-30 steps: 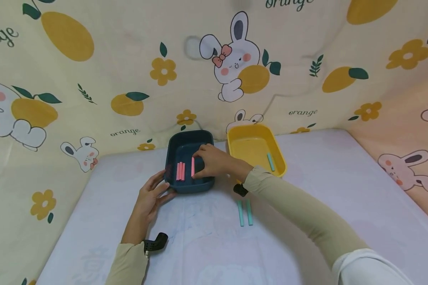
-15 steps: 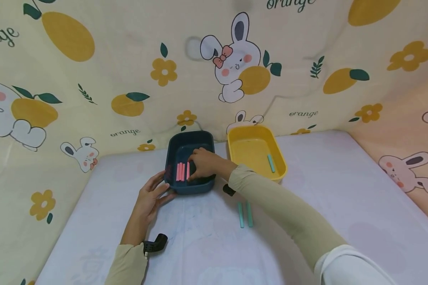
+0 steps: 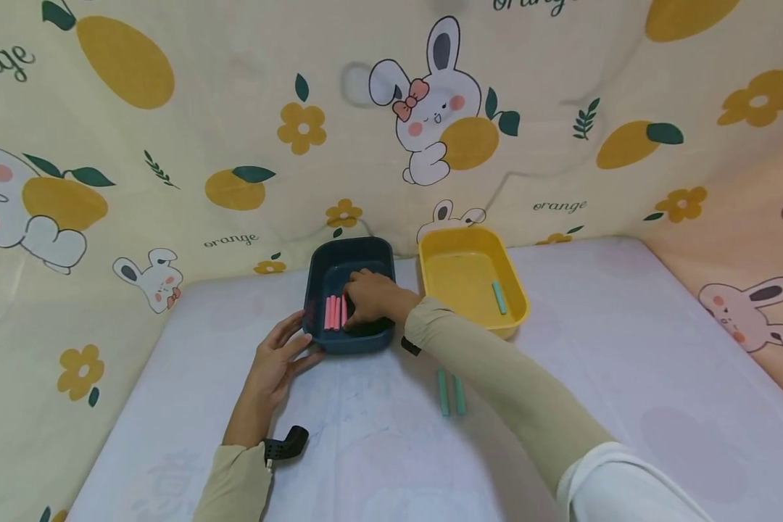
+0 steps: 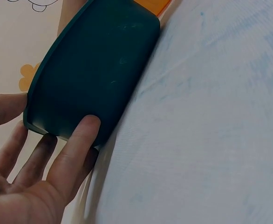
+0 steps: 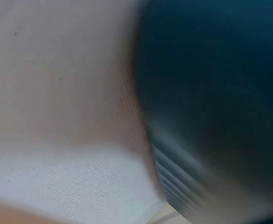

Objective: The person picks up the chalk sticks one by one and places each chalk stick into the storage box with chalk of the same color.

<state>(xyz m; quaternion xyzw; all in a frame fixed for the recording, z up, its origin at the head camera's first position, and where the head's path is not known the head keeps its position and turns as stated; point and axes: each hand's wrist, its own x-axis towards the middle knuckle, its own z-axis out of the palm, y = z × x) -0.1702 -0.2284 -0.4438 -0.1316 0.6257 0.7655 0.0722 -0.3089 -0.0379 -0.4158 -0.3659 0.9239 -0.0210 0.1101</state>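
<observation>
In the head view, my right hand (image 3: pixel 373 296) reaches into a dark blue tray (image 3: pixel 359 346) and pinches a pink chalk stick (image 3: pixel 344 310) lengthwise by its ends. That stick stands close beside several pink chalk sticks (image 3: pixel 332 313) lined up on the tray's floor. At the near left corner of the tray, my left hand (image 3: pixel 275 366) holds it by the outside. The left wrist view shows the thumb (image 4: pixel 83 140) on one wall and the other fingers around the corner and rim. In the right wrist view, the dark tray wall (image 5: pixel 211 93) fills the right side, blurred, and the fingers are hidden.
To the right is a yellow tray (image 3: pixel 453 279) with one teal chalk stick (image 3: pixel 499 297) inside. Two teal chalk sticks (image 3: pixel 443 393) lie on the white tablecloth (image 3: pixel 365 435), close by the right forearm (image 3: pixel 496 362). A printed cloth (image 3: pixel 339 159) hangs behind the trays.
My right hand has moved left and slightly down inside the dark blue tray, bringing its pink chalk stick up beside the others. The left hand has stayed at the corner.
</observation>
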